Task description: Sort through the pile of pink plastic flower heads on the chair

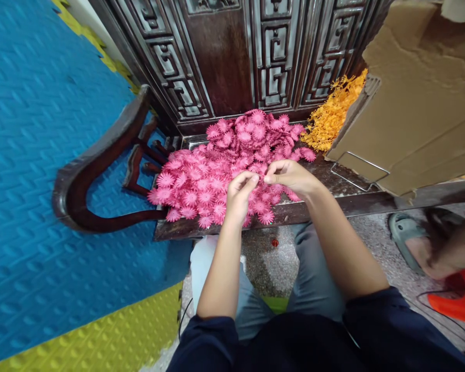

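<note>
A broad heap of pink artificial flower heads (pixel 201 181) with thin pointed petals covers the left part of a dark wooden bench (pixel 294 212). My left hand (pixel 242 191) hovers over the heap's front right part, thumb and fingers pinched together. Close beside it, my right hand (pixel 290 175) is pinched too, its fingertips almost meeting those of the left. Pink shows between the fingertips, but whether it is a held piece or the heap behind cannot be told.
Orange plastic pieces (pixel 329 121) lie behind a large cardboard sheet (pixel 418 108) with a wire loop (pixel 358 170). A curved wooden armrest (pixel 81 170) bounds the left, beside blue foam mats (pixel 31 170). At right, another person's sandalled foot (pixel 418 248) rests near a red object (pixel 457 299).
</note>
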`<state>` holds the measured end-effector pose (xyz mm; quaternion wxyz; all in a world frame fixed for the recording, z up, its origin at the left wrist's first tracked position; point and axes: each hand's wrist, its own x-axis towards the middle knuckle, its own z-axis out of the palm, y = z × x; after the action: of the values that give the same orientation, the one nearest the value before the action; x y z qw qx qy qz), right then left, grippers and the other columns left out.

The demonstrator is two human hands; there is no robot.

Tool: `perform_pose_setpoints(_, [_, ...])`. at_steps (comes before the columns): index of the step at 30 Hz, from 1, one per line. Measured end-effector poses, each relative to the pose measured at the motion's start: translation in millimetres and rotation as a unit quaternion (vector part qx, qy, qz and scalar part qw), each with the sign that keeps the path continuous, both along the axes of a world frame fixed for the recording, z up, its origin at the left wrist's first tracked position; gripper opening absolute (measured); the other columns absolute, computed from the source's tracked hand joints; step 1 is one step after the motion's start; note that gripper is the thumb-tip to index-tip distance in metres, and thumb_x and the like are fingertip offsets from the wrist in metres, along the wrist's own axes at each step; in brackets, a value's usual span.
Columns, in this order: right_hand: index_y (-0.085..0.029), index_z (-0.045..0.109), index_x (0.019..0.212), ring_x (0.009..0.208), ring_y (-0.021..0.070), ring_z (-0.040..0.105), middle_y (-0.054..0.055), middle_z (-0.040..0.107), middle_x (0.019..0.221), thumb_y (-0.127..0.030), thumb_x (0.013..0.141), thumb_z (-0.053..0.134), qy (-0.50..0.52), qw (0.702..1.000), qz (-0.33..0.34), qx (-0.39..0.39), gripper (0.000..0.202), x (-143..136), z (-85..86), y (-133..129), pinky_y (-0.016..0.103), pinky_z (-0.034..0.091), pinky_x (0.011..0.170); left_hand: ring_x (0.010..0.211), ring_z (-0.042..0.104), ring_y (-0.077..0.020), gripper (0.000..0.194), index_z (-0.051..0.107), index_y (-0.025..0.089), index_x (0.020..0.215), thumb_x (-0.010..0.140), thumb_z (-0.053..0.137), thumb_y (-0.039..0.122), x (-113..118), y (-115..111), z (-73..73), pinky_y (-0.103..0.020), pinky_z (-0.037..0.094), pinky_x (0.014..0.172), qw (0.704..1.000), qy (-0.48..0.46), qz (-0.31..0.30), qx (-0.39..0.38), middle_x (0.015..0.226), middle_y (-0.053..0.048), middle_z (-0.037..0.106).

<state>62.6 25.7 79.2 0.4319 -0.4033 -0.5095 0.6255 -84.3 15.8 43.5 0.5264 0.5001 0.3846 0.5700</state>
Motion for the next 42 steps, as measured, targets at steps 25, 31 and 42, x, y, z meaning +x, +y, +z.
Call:
perform_pose_setpoints(25, [-0.016,0.060,0.066,0.064,0.0082,0.047,-0.003,0.056,0.063,-0.043,0.059,0.074,-0.029,0.999,-0.004,0.040,0.031,0.8,-12.7,2.6,0.026,0.037,0.066,0.065,0.044,-0.0094,0.023,0.055,0.018,0.070,0.070,0.067,0.039,2.7,-3.0,2.1,-0.023,0.035,0.066,0.998,0.048,0.015,0.024,0.066,0.003,0.048])
perform_pose_setpoints(31, [-0.017,0.056,0.064,0.063,0.0081,0.045,-0.004,0.053,0.062,-0.046,0.064,0.070,-0.045,0.998,0.016,0.046,0.032,0.9,-6.8,-1.0,0.026,0.037,0.066,0.062,0.042,-0.0096,0.024,0.058,0.018,0.064,0.069,0.067,0.040,-2.9,1.3,-0.5,-0.023,0.035,0.063,1.000,0.011,-0.005,-0.009,0.062,0.003,0.047])
perform_pose_setpoints(42, [-0.018,0.050,0.059,0.060,0.0083,0.042,-0.004,0.049,0.059,-0.052,0.057,0.072,-0.009,0.997,-0.068,0.035,0.041,0.4,-3.5,-0.4,0.026,0.033,0.063,0.061,0.042,-0.0094,0.028,0.052,0.018,0.062,0.073,0.064,0.040,-3.1,3.3,-2.4,-0.023,0.035,0.064,0.995,-0.011,0.096,0.027,0.061,0.002,0.045])
